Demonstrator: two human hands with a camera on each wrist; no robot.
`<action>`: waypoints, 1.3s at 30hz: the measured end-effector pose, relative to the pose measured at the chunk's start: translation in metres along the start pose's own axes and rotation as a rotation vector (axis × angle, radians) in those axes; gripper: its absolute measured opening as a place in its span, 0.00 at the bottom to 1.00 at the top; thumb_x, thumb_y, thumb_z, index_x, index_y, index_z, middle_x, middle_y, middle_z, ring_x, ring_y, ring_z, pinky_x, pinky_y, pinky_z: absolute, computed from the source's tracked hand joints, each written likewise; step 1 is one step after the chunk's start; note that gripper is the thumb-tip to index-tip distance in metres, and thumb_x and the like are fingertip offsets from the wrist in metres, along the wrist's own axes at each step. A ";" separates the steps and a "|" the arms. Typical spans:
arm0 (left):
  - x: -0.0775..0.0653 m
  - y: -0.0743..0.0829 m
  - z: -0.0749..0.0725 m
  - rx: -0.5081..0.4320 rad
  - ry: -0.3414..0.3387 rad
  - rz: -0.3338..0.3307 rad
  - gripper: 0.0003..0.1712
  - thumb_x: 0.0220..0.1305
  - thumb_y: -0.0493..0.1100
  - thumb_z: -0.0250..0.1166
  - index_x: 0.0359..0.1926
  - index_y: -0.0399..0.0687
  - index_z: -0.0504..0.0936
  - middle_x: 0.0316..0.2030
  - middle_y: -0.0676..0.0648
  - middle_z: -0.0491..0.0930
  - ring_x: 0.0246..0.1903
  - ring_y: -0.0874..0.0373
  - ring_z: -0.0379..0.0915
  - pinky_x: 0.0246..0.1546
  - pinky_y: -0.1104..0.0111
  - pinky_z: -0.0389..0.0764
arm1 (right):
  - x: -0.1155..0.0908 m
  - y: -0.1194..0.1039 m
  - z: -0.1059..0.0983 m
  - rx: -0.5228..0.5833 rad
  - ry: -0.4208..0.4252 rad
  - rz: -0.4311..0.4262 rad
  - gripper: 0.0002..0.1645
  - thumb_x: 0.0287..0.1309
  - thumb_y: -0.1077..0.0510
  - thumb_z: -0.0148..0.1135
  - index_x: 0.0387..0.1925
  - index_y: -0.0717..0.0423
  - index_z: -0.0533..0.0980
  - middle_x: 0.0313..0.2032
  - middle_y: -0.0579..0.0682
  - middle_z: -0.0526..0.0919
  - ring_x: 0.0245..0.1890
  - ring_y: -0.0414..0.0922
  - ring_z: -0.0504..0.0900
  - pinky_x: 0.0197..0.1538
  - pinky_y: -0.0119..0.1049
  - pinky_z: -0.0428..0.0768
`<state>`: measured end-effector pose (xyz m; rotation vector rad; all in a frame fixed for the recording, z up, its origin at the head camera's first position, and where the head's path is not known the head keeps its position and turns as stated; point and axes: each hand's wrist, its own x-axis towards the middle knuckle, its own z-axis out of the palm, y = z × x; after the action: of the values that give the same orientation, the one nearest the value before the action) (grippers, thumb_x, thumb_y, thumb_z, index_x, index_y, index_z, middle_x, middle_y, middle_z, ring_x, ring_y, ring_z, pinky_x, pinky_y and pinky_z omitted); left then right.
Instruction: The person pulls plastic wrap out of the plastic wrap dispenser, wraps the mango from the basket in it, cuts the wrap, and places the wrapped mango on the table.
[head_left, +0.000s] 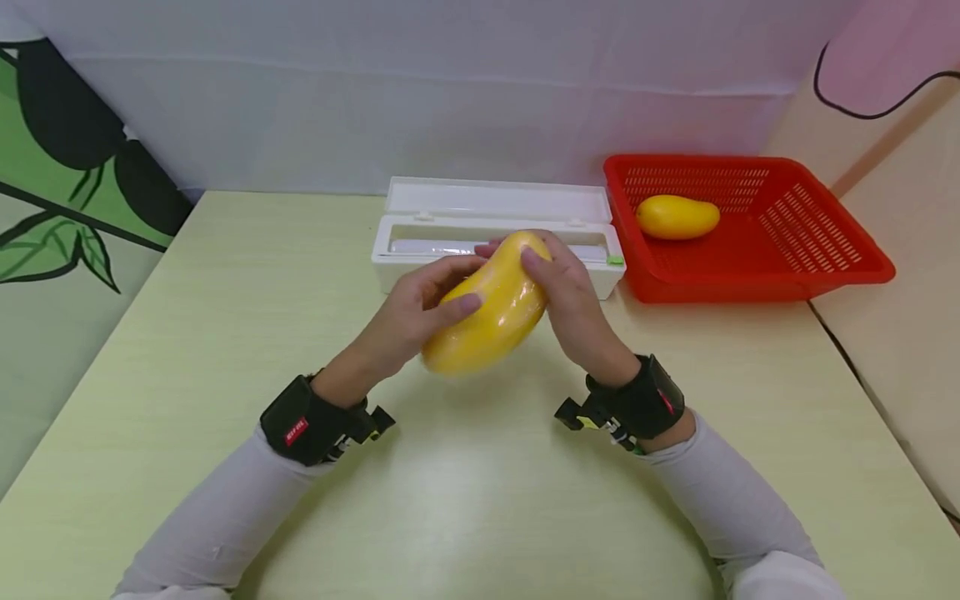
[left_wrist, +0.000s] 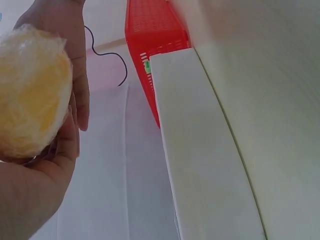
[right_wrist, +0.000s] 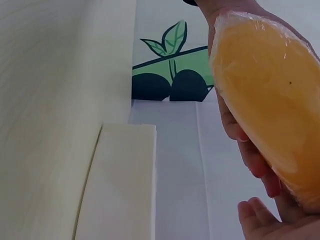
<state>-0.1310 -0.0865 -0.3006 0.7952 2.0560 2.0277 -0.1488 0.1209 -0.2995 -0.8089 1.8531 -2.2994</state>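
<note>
A yellow mango point(head_left: 491, 312) wrapped in clear plastic film is held up above the table between both hands. My left hand point(head_left: 412, 312) grips its lower left side, the thumb lying across the front. On the upper right end, my right hand point(head_left: 573, 304) holds it with the thumb on top and the fingers behind. In the left wrist view, crinkled film covers the near end of the mango point(left_wrist: 32, 95). The right wrist view shows film drawn smooth along the side of the mango point(right_wrist: 270, 100). Some fingers of both hands are hidden behind it.
Behind the hands stands a white cling film box point(head_left: 498, 200), its lid up and a film roll inside. Right of it, a red basket point(head_left: 757, 283) holds another yellow mango point(head_left: 677, 217). A pale wall cloth point(head_left: 375, 117) hangs behind the table point(head_left: 450, 517).
</note>
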 end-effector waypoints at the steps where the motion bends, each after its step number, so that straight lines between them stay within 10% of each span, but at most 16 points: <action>1: 0.000 0.000 0.001 0.020 -0.003 -0.015 0.37 0.65 0.54 0.67 0.66 0.36 0.70 0.57 0.42 0.75 0.47 0.50 0.75 0.48 0.68 0.80 | -0.001 0.001 0.001 -0.025 -0.029 0.024 0.21 0.73 0.52 0.43 0.58 0.62 0.67 0.53 0.54 0.79 0.45 0.48 0.79 0.46 0.31 0.79; 7: 0.002 0.001 0.004 0.113 0.019 -0.091 0.29 0.65 0.40 0.66 0.66 0.43 0.71 0.55 0.43 0.76 0.48 0.48 0.75 0.48 0.65 0.80 | -0.002 0.009 0.005 -0.096 -0.107 0.079 0.23 0.74 0.52 0.41 0.60 0.63 0.66 0.46 0.56 0.73 0.37 0.47 0.75 0.43 0.31 0.76; 19: 0.004 -0.002 0.000 0.177 0.024 -0.166 0.34 0.61 0.41 0.70 0.66 0.43 0.67 0.57 0.46 0.73 0.50 0.48 0.75 0.50 0.58 0.79 | -0.003 0.017 0.011 -0.123 -0.131 0.093 0.32 0.75 0.51 0.41 0.75 0.53 0.52 0.70 0.51 0.64 0.65 0.49 0.67 0.64 0.38 0.71; 28: 0.004 -0.005 0.001 0.128 0.004 -0.159 0.35 0.61 0.38 0.68 0.67 0.43 0.65 0.55 0.42 0.72 0.50 0.45 0.75 0.47 0.58 0.82 | -0.004 0.026 0.019 -0.123 -0.095 0.042 0.54 0.63 0.23 0.43 0.76 0.51 0.44 0.73 0.57 0.58 0.68 0.48 0.65 0.65 0.42 0.71; 39: 0.006 0.003 -0.018 0.156 0.053 -0.181 0.34 0.60 0.35 0.69 0.64 0.40 0.64 0.55 0.41 0.71 0.49 0.45 0.77 0.48 0.59 0.82 | -0.003 0.029 0.014 -0.212 -0.067 0.053 0.59 0.58 0.18 0.37 0.77 0.51 0.46 0.73 0.50 0.59 0.72 0.46 0.60 0.71 0.56 0.60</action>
<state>-0.1435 -0.1004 -0.2951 0.5603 2.2465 1.8306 -0.1472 0.1025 -0.3254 -0.8382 2.0864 -2.0424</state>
